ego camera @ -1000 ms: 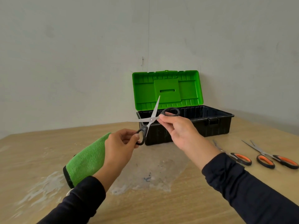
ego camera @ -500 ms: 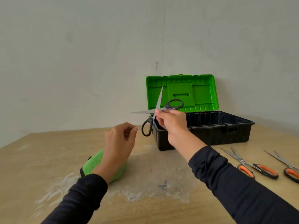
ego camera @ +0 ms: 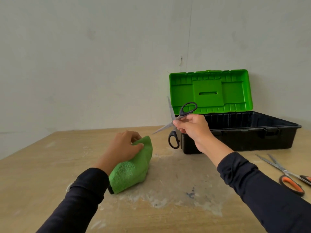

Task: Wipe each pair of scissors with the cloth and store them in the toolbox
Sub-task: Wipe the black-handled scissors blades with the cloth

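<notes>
Though partly cut off at right, orange-handled scissors [ego camera: 292, 182] on table [ego camera: 42, 165].

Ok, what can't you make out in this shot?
- Toolbox floor, head view: hidden by its front wall, so any scissors inside cannot be seen.
- Orange scissors: cut off by the right edge; no count possible.
- Left hand fingertips: buried in the cloth.
- Black scissors pivot: covered by the right hand.
</notes>
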{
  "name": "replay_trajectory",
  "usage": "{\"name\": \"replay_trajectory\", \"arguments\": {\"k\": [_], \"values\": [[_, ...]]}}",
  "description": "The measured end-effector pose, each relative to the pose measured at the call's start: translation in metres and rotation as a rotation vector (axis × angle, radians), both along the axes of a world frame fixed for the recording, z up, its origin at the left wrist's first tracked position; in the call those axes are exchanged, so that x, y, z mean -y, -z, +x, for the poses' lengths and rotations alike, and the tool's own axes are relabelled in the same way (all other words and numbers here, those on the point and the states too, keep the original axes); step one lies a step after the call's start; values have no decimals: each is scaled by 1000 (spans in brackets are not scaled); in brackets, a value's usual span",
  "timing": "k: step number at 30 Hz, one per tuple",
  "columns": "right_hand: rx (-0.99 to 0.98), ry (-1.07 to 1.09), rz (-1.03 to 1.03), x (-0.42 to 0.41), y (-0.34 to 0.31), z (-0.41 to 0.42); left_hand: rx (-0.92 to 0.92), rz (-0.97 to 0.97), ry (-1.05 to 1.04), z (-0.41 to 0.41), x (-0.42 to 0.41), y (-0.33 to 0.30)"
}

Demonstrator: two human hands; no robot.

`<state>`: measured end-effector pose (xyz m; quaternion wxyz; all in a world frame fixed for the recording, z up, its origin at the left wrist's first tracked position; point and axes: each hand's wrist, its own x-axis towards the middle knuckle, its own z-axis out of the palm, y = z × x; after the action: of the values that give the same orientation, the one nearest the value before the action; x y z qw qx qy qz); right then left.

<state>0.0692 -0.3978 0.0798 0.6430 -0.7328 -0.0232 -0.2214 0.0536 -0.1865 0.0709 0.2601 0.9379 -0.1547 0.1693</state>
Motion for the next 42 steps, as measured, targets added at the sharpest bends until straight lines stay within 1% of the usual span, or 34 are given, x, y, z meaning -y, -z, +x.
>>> {"name": "replay_trajectory", "arguments": {"k": [3, 5, 8, 12, 14, 17, 19, 24, 26, 30, 35, 37, 42], "values": [[16, -14, -64, 6, -6, -4, -32, -200, 74, -1, -6, -9], [25, -81, -82, 7, -9, -7, -22, -285, 108, -3, -7, -13], [34, -174, -120, 7, -14, -11, 23, -338, 105, -4, -5, -15], [79, -152, -132, 13, -21, -12, 91, -459, 58, -3, -5, -16], [106, -143, -125, 16, -23, -12, 77, -502, 72, -3, -5, -17], [155, -106, -125, 21, -27, -12, 53, -497, 117, -4, -3, -16], [174, -98, -125, 26, -30, -11, 65, -508, 108, -3, -3, -15], [136, -170, -165, 23, -23, -11, 52, -681, 110, -1, -4, -14], [132, -218, -172, 13, -18, -12, 52, -688, 133, -1, -2, -13], [154, -322, -175, -3, -11, -14, 53, -615, 183, -4, 8, -9], [192, -322, -148, -1, -14, -14, 20, -587, 217, -4, 10, -10], [180, -352, -126, 1, -14, -15, 26, -581, 222, -4, 10, -10], [162, -403, -153, -11, -10, -18, 43, -534, 260, -6, 16, -5]]}}
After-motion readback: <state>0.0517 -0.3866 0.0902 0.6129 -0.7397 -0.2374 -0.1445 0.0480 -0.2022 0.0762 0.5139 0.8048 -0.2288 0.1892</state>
